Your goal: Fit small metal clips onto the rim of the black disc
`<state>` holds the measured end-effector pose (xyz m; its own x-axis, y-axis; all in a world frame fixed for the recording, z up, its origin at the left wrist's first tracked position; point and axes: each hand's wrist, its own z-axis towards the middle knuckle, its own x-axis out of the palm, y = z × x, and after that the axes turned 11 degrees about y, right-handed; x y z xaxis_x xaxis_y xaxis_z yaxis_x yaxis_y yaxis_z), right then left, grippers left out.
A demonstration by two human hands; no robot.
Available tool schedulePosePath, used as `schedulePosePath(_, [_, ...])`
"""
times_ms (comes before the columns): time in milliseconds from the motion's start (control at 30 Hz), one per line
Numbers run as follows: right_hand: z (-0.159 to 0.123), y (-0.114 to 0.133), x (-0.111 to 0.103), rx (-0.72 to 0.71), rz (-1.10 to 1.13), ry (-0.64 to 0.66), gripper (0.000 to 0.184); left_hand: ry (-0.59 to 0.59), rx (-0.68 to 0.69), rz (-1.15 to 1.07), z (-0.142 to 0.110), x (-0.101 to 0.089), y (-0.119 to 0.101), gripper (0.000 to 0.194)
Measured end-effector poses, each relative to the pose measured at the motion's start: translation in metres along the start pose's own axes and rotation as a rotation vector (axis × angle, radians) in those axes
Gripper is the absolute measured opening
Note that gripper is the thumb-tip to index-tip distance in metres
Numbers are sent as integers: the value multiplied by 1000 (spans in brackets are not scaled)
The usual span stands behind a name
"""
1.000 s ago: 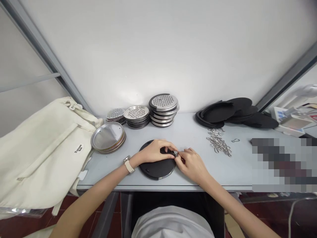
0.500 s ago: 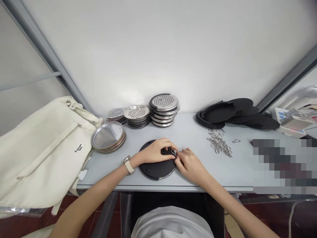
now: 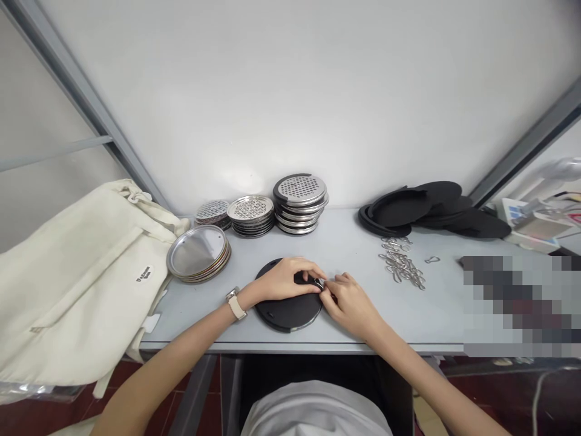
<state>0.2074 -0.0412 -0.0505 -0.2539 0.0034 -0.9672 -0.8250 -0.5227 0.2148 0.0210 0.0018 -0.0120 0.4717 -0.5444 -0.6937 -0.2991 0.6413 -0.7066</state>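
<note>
A black round cover (image 3: 290, 313) lies flat on the table near the front edge, with a silvery strip along its lower right rim. Over its top, my left hand (image 3: 290, 280) curls, thumb and fingers closed at the right rim. A small metal carabiner clip (image 3: 319, 283) shows between the fingertips there, partly hidden. From the other side, my right hand (image 3: 350, 304) pinches at the clip with thumb and bent fingers. More clips lie in a loose pile (image 3: 402, 264) to the right, and a single carabiner (image 3: 432, 260) rests beside them.
Stacked perforated metal discs (image 3: 251, 209) and a taller stack (image 3: 301, 203) stand along the wall. Left of them are plain metal lids (image 3: 197, 251) and a cream bag (image 3: 77, 278). Black round covers (image 3: 403, 209) are heaped at back right, near a white device (image 3: 529, 224).
Both hands stay at the right rim of the cover, with only slight finger movement around the clip. The whole view has shifted a little.
</note>
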Motion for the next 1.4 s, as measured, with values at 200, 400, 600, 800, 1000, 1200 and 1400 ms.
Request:
schedulePosePath(200, [-1, 0, 0, 71, 15, -29, 34, 5, -17, 5, 0, 0, -1, 22])
schedulePosePath(400, [0, -2, -2, 71, 36, 0, 35, 25, -9, 13, 0, 0, -2, 21])
schedulePosePath(600, [0, -1, -2, -53, -24, 28, 31, -6, -7, 65, 0, 0, -3, 19])
schedulePosePath(800, [1, -2, -1, -60, 1, 38, 34, -20, -23, 67, 0, 1, -2, 17])
schedulePosePath(1000, [0, -3, -1, -34, 7, 48, 36, -3, -3, 31, 0, 1, -1, 16])
schedulePosePath(1200, [0, -2, -2, -7, 58, 13, 33, 18, -11, 26, 1, 1, 0, 17])
schedulePosePath(1400, [-1, -3, -2, 37, 166, -34, 20, 14, -2, 27, 1, 1, 0, 18])
